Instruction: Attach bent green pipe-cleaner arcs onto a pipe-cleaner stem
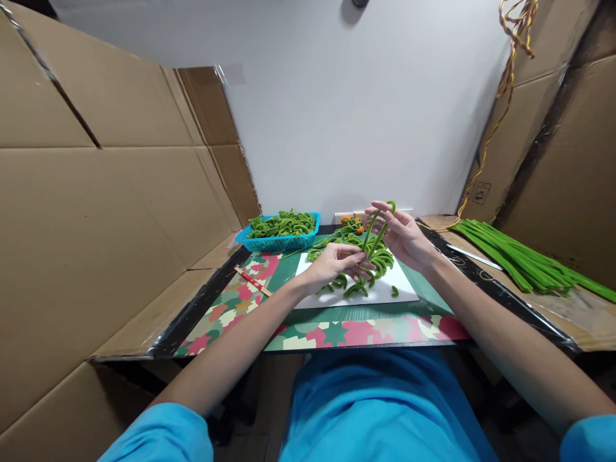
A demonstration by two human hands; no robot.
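Observation:
A long green pipe cleaner [368,230], bent over into a narrow loop, is held up above the table between both hands. My left hand [337,264] pinches its lower end between thumb and fingers. Around the upper part, near the curved top, my right hand [407,236] has its fingers and thumb closed. Below the hands, a heap of short curled green pipe cleaner pieces [382,262] lies on a white sheet [402,295], partly hidden by my left hand. One small piece [394,291] rests apart from the heap at the right.
A blue basket [279,244] full of curled green pieces stands back left. Orange pipe cleaner flowers [359,226] lie behind the heap. Straight green pipe cleaners [517,256] and a white strip [474,256] are at right. A red-wrapped stick [253,281] lies left. Cardboard walls [120,192] flank the table.

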